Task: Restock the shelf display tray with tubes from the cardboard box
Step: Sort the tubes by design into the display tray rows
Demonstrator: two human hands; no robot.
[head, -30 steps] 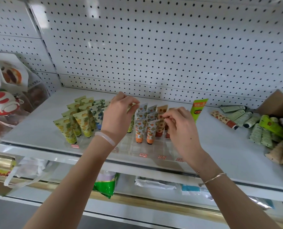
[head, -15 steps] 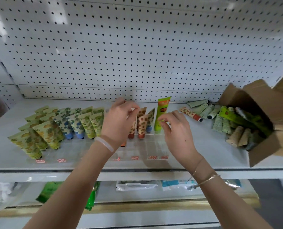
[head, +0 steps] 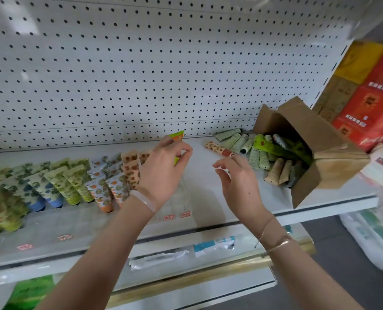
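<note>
I'm seeing lime tube [head: 177,137], orange label, nearly upright. Left hand [head: 163,168] pinching it; right hand [head: 237,180] hovering, fingers loose, gripping nothing.

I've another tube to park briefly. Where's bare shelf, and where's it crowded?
Bare shelf lies between the display tray and the loose tubes spilling from the cardboard box, around the right hand. Its front cells look empty. Crowded: its left rows, the box mouth.

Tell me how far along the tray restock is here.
Done: patterned tubes stand in rows filling the left and middle of the tray. In hand: the left hand pinches a green tube at the right end; the right hand is open. Left: spare tubes lie in the cardboard box and beside it.
</note>
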